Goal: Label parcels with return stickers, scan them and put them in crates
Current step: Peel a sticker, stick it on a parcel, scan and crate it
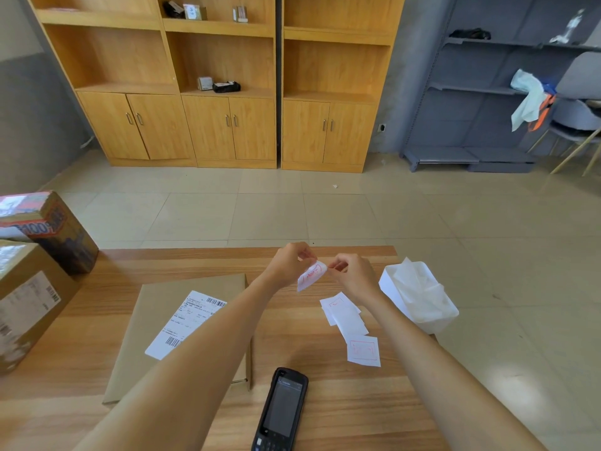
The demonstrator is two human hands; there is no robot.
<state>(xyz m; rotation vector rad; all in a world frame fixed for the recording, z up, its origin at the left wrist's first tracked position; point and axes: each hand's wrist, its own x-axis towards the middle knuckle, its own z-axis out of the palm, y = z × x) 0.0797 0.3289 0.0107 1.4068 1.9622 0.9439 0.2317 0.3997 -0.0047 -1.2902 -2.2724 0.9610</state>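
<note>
Above the far part of the wooden table [341, 402], my left hand [291, 263] and my right hand [353, 276] both pinch one white return sticker [310, 275] with red print; it curls between the fingertips. Several more white stickers [349, 323] with red frames lie loose on the table below my right hand. A flat brown parcel [156, 323] with a white shipping label [185, 323] lies under my left forearm. The black handheld scanner [281, 411] rests face up at the table's near edge.
Two cardboard boxes stand at the left: a plain one [29, 304] and a printed one [48, 229] behind it. A white container [419, 294] stuffed with crumpled backing paper sits at the table's right edge. Wooden cabinets [227, 92] and grey shelving [487, 102] line the far wall.
</note>
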